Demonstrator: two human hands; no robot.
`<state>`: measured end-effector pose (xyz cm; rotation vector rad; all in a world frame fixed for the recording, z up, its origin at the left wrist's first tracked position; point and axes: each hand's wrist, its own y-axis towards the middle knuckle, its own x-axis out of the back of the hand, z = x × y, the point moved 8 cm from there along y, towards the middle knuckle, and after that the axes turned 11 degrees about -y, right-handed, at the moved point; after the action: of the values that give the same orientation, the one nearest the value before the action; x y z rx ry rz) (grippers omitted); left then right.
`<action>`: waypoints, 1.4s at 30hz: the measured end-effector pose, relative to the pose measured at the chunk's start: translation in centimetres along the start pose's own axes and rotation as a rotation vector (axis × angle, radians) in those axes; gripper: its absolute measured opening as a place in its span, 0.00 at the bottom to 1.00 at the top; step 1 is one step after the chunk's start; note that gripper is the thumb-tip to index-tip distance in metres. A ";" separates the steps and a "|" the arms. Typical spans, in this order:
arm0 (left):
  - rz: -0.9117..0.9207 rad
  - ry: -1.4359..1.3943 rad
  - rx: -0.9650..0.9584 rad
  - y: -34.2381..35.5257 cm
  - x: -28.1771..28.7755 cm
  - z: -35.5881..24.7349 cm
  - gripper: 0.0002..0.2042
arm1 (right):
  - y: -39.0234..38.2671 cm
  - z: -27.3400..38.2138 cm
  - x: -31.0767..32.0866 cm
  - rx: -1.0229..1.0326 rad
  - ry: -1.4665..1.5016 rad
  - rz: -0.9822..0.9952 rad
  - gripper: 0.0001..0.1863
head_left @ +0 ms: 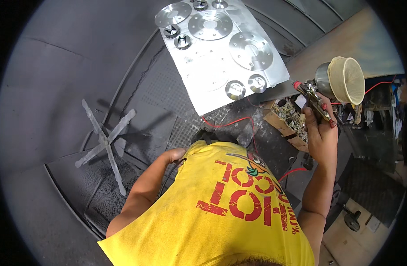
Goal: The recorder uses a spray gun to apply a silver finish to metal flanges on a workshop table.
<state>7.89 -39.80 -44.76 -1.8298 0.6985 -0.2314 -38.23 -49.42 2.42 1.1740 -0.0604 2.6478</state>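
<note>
At the right, my right hand (321, 139) is closed around a metal spray gun (311, 94), its nozzle end toward the white-covered board (198, 101). A steel cup (323, 80) sits on the gun, with a cream-coloured round container (347, 80) over its mouth. My left hand (174, 154) rests against the waist of my yellow shirt; its fingers are mostly hidden, beside a thin dark cord. On the board lie several large silver discs with holes, such as the disc (251, 52), and several small round metal caps, such as the cap (235, 90).
A grey cross-shaped stand (107, 142) is at the left. An open cardboard box (276, 123) full of scraps sits below the spray gun. A red hose (230, 126) runs along the floor near the board. A brown panel (350, 48) stands at the far right.
</note>
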 end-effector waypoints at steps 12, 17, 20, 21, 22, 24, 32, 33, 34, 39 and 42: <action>-0.012 0.415 -0.173 1.8 4.3 -2.0 0.19 | -1.3 7.1 -5.9 0.183 0.171 0.337 0.17; -0.191 0.713 -0.256 -1.9 3.2 -9.3 0.20 | 1.3 2.1 -3.5 -0.089 0.028 0.048 0.14; -0.352 0.667 -0.215 -2.3 4.6 -10.4 0.21 | 1.5 -1.2 0.5 -0.136 -0.093 -0.184 0.15; -0.369 0.622 -0.205 -1.8 5.2 -10.1 0.21 | 1.3 -1.3 1.5 -0.088 -0.101 -0.232 0.15; -0.363 0.628 -0.206 -1.5 5.4 -10.2 0.21 | 0.9 -1.5 2.4 -0.041 -0.110 -0.277 0.15; -0.296 0.521 -0.212 -0.9 5.3 -10.3 0.22 | -0.1 -2.2 3.1 -0.026 -0.141 -0.308 0.14; -0.248 0.521 -0.259 2.4 7.1 -8.8 0.16 | -4.7 -0.9 -0.9 -0.190 0.260 0.052 0.13; -0.204 0.561 -0.314 1.4 6.0 -10.2 0.14 | -4.9 -0.7 -2.1 -0.213 0.405 0.161 0.14; -0.204 0.566 -0.317 -0.1 5.1 -11.7 0.14 | -4.6 -0.5 -2.5 -0.212 0.406 0.156 0.14; -0.281 0.514 -0.171 -1.4 5.7 -11.5 0.13 | 0.2 -2.0 -1.1 -0.139 0.048 -0.115 0.14; -0.258 0.286 -0.310 0.2 7.2 -8.8 0.13 | 2.8 -2.4 1.1 -0.066 -0.166 -0.320 0.14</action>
<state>9.39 -50.93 -42.91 -2.2116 0.7234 -0.5907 -41.37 -51.56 1.74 1.2620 0.0109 2.2534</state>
